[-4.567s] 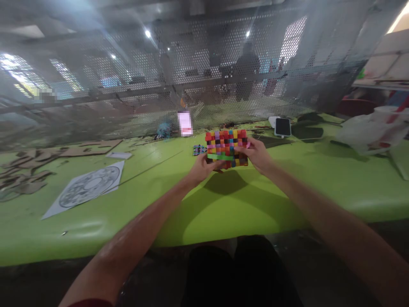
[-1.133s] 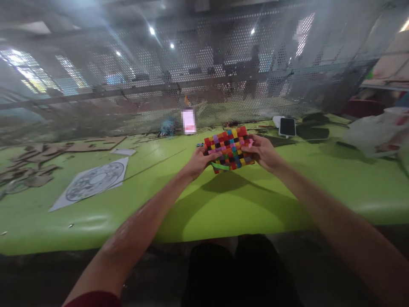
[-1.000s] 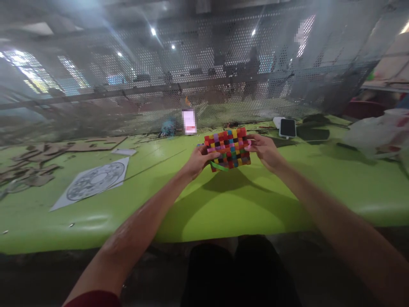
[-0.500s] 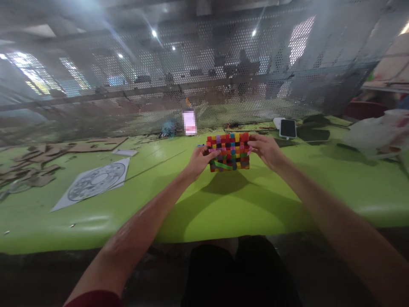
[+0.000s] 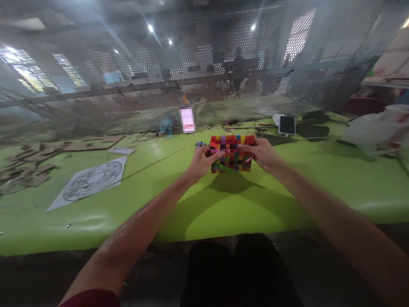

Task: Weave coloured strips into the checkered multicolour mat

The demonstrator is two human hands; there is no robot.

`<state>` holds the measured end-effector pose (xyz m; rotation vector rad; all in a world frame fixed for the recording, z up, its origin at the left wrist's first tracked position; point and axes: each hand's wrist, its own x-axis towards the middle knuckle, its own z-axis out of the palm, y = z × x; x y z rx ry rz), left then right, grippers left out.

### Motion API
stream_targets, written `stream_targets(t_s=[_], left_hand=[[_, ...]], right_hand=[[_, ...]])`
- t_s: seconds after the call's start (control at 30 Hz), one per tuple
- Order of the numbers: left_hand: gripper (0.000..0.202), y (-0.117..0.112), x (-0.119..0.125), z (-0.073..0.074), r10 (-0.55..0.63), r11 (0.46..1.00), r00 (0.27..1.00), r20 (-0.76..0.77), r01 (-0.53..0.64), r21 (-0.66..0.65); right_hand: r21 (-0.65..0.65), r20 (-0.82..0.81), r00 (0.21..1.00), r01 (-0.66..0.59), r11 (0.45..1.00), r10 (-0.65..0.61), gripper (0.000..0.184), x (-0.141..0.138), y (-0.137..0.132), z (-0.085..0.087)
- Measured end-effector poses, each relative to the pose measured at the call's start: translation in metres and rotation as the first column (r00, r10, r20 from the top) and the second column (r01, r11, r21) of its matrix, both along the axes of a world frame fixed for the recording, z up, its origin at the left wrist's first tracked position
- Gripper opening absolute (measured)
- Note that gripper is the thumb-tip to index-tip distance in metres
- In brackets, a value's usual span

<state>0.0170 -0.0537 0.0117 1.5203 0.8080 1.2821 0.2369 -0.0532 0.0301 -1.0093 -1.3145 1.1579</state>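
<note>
Between my hands is a small woven piece point(image 5: 230, 161), flat-faced and checkered in red, yellow, blue, purple, green and black strips. It is held upright just above the green tabletop point(image 5: 179, 213), and its shadow falls below it. My left hand point(image 5: 204, 161) grips the left edge, thumb on the front face by a pink strip and a loose green strip. At the right edge, my right hand point(image 5: 260, 153) has its thumb and fingers closed on the piece, reaching over its front. The fingers behind the piece are hidden.
At left lie torn cardboard pieces point(image 5: 32, 160) and a paper with a printed ring pattern point(image 5: 94, 181). A phone-like screen point(image 5: 187, 120) leans against the perforated metal screen point(image 5: 204, 64) at the back. A dark-screened device point(image 5: 287, 125) and a white plastic bag point(image 5: 380, 132) are at right.
My right hand has moved inward from the right edge over the front of the woven piece. The piece has shifted slightly right. My left hand keeps its grip.
</note>
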Motion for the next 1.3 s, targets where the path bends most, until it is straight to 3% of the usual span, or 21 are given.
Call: stream_targets(t_s=[0.2, 0.33, 0.4, 0.47, 0.6, 0.7, 0.8, 0.87, 1.1, 1.3], left_hand=[[0.043, -0.001, -0.004, 0.003, -0.012, 0.994, 1.0, -0.003, 0.012, -0.112], [0.044, -0.003, -0.01, 0.011, -0.125, 0.976, 0.99, -0.063, 0.112, -0.186], [0.044, -0.002, -0.012, 0.013, -0.183, 0.967, 0.979, -0.085, 0.163, -0.197], [0.042, 0.002, -0.014, 0.014, -0.158, 0.964, 0.987, 0.01, 0.156, -0.217], [0.044, 0.017, -0.019, 0.015, -0.022, 0.954, 0.958, 0.284, 0.106, -0.282], [0.046, 0.02, -0.02, 0.014, -0.081, 0.954, 0.932, 0.353, 0.175, -0.243], [0.042, 0.014, -0.013, 0.008, -0.26, 0.93, 0.937, 0.233, 0.308, -0.199], [0.037, 0.009, -0.007, 0.003, -0.318, 0.923, 0.942, 0.108, 0.333, -0.191], [0.028, 0.019, -0.01, -0.006, -0.208, 0.973, 0.975, -0.078, 0.198, -0.123], [0.033, 0.021, -0.014, -0.009, -0.183, 0.983, 0.967, -0.179, 0.178, -0.047]], right_hand=[[0.033, 0.002, 0.997, -0.073, 0.997, 0.073, 0.035, 0.003, -0.002, 0.005], [0.116, 0.101, 0.99, -0.106, 0.988, 0.094, 0.041, 0.01, -0.01, 0.021], [0.041, 0.249, 0.946, -0.225, 0.973, 0.208, 0.039, 0.009, -0.014, 0.025], [-0.049, 0.322, 0.905, -0.278, 0.959, 0.279, 0.038, 0.006, -0.015, 0.024], [-0.031, 0.13, 0.985, -0.107, 0.994, 0.11, 0.038, 0.002, -0.008, 0.016], [-0.009, -0.079, 0.997, 0.0, 1.0, 0.0, 0.039, 0.0, -0.003, 0.013], [-0.014, -0.173, 0.985, 0.029, 0.999, -0.031, 0.042, -0.006, -0.004, 0.01], [-0.03, -0.176, 0.984, 0.017, 0.999, -0.022, 0.043, -0.01, -0.006, 0.009], [-0.031, -0.117, 0.993, -0.005, 0.999, 0.001, 0.047, -0.005, -0.006, 0.01], [-0.038, 0.101, 0.995, 0.028, 0.999, -0.024, 0.04, -0.001, -0.006, 0.009]])
